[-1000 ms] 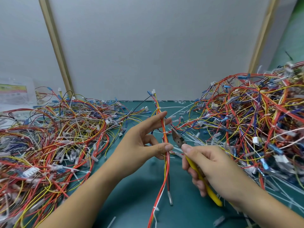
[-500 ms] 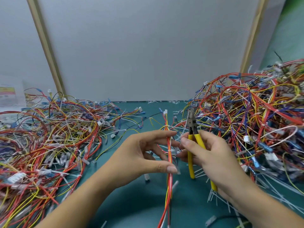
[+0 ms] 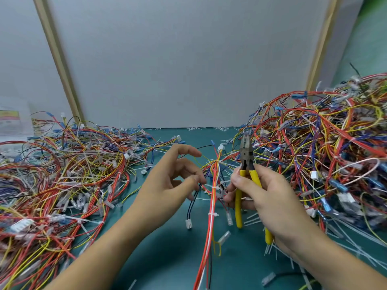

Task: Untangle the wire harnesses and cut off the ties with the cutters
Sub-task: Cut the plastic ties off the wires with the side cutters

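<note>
— Where are the hands?

— Both are raised over the green mat (image 3: 167, 260), forearms coming in from the bottom corners. The left hand (image 3: 167, 185) is turned palm-right, with the fingers spread and loosely bent and the index finger highest. It grips nothing. A dark wire pair (image 3: 193, 200) ending in a white connector (image 3: 189, 223) hangs just beside its fingertips.

— And the right?

— The right hand (image 3: 272, 204) is wrapped round the yellow handles of the cutters (image 3: 246, 155), thumb across the front. The tool stands nearly upright with its grey nose pointing up, near the edge of the right pile.

— Where's the harness being worked on?

— Between the two hands. The wire harness (image 3: 210, 231), mostly red with orange and white strands, rises from the bottom edge and fans out at the top by a small white plug (image 3: 220, 147). Two white cable ties (image 3: 213, 188) are cinched round it, one above the other. The right hand's lower fingertips reach toward the bundle beside the upper tie, though whether they pinch it is hard to make out.

— And around them?

— A left heap of harnesses (image 3: 62, 174) lies low and spread, and a taller right heap (image 3: 324, 153) stands beside the cutters. Clipped tie ends (image 3: 252, 219) litter the mat below the right hand.
</note>
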